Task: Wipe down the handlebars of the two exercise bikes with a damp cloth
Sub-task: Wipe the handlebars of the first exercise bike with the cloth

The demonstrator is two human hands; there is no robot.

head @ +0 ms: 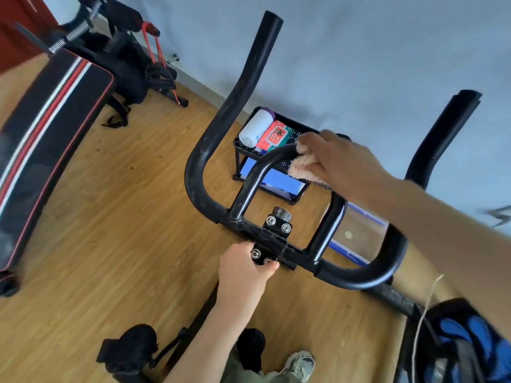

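Note:
A black exercise-bike handlebar (pixel 206 189) fills the middle of the head view, with two long horns rising left and right and a smaller inner loop (pixel 257 172) between them. My right hand (pixel 340 161) grips a peach-coloured cloth (pixel 302 167) and presses it on the top of the inner loop. My left hand (pixel 244 268) holds the bolted centre clamp (pixel 269 244) of the bar from below. The far side of the inner loop is hidden under the cloth and hand.
A small black rack (pixel 276 186) by the wall carries a white roll (pixel 255 128) and a red wipes pack (pixel 273 135). A padded bench (pixel 47 139) stands at left. Other gym gear (pixel 132 59) lies beyond it. A blue and black bag (pixel 467 344) sits lower right.

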